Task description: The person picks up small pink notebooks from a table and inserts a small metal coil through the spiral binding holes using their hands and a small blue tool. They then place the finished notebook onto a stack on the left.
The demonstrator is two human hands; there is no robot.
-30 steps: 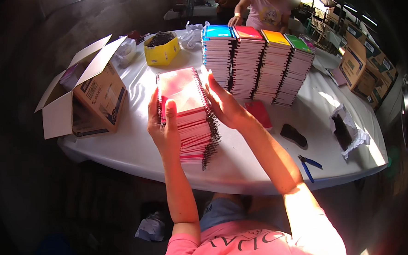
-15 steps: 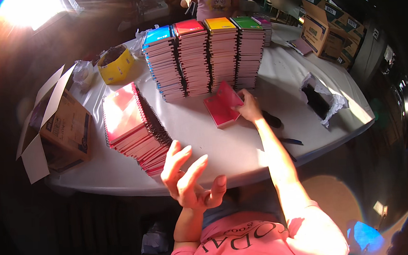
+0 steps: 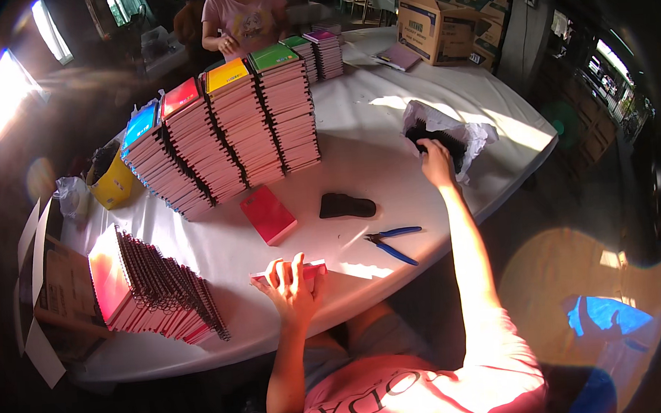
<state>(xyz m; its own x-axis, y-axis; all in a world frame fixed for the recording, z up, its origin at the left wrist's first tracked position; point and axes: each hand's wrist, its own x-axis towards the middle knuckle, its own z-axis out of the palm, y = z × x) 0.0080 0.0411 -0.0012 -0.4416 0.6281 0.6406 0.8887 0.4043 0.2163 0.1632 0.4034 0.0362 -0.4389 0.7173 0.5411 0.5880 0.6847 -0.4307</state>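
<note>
My left hand (image 3: 291,289) grips a thin red-covered notebook (image 3: 316,268) at the table's near edge, its fingers bent over the top. Out to the right, my right hand (image 3: 437,163) has its fingers curled into a bundle of black binding coils (image 3: 456,152) lying in crumpled white paper (image 3: 477,134). How many coils it pinches is hidden. A red pad of notebooks (image 3: 268,215) lies flat beyond my left hand. Between the hands are a black, shoe-sole-shaped object (image 3: 347,205) and blue-handled pliers (image 3: 394,242), spread apart.
Tall stacks of spiral notebooks (image 3: 238,129) with blue, red, yellow and green covers stand at the back. Coiled red notebooks (image 3: 144,291) lean at left beside an open carton (image 3: 64,288). A yellow box (image 3: 112,184) and brown cartons (image 3: 441,29) stand farther off. A person (image 3: 242,20) stands across the table.
My right hand has left the red pad and reached the black coils. My left hand, raised and open before, has come down onto a red notebook. The view has swung right.
</note>
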